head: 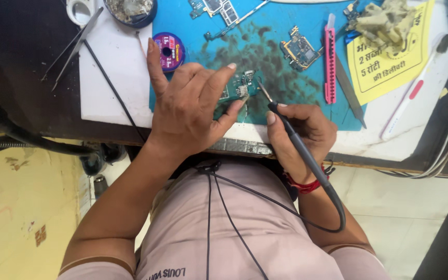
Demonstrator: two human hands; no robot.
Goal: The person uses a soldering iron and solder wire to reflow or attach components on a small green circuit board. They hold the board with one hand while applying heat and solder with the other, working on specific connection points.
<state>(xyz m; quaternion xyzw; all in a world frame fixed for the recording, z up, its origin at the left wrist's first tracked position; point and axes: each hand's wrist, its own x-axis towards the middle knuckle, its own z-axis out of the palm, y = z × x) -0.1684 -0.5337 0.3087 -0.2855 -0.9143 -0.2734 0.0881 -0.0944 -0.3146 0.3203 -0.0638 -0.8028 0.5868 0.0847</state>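
Green circuit board (242, 87) lies on the blue mat (286, 98) near the desk's (115, 78) front edge, just ahead of both hands, and the soldering iron's (299, 150) tip (262, 89) sits just right of it, at the board's right edge; whether it touches cannot be told. The iron's long axis runs diagonally, from the tip at upper left back down to the right, where its cord loops across the person's lap.

Left hand (190, 111) is the nearer to the board: it comes in from the left, palm down and back toward the camera, thumb raised and pointing away, while the index and middle fingers (233, 111) bend round the board's near edge and press it to the mat. So that hand is closed lightly on the board, pinning rather than lifting it.

Right hand (302, 132) rests lower and to the right, at the desk's edge, fingers wrapped round the iron's black handle in a pen-like grip, wrist bent back with a red thread band (307, 185) on it.

A solder-wick spool (168, 50) lies left of the left thumb. A second board (301, 49), a pink knife (330, 65) and a yellow paper (390, 62) lie further right, well apart from the hands.
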